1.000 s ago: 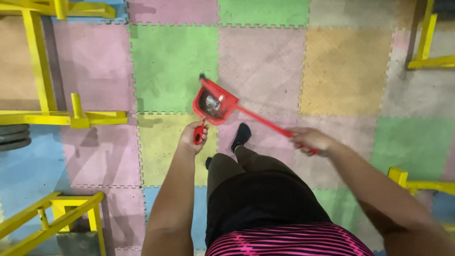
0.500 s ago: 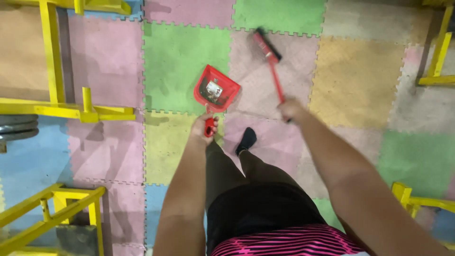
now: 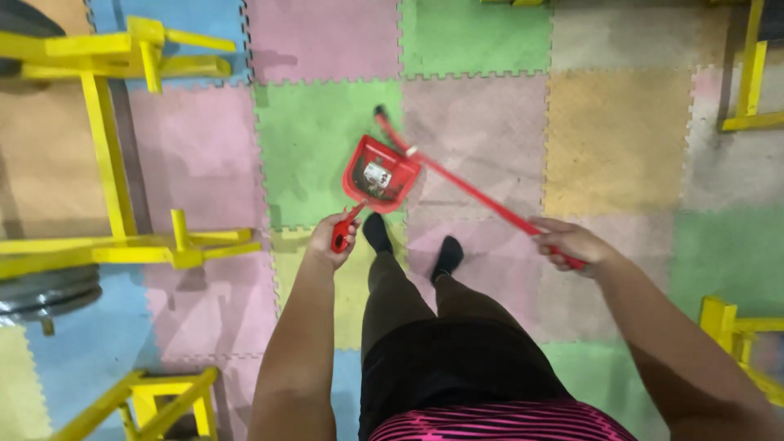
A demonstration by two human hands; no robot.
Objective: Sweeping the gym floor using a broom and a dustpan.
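Sweeping is under way and unfinished: left hand (image 3: 333, 237) grips the red dustpan (image 3: 380, 176), holding scraps, low over the foam mat floor (image 3: 482, 131), while right hand (image 3: 569, 243) clasps the red brush (image 3: 457, 184), its head at the pan's mouth.

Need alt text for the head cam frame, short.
Looking down, a person's left hand holds a red dustpan by its handle while the right hand grips a red brush whose head meets the pan's mouth. Both hang over a floor of coloured foam tiles, with yellow metal frames at the edges.
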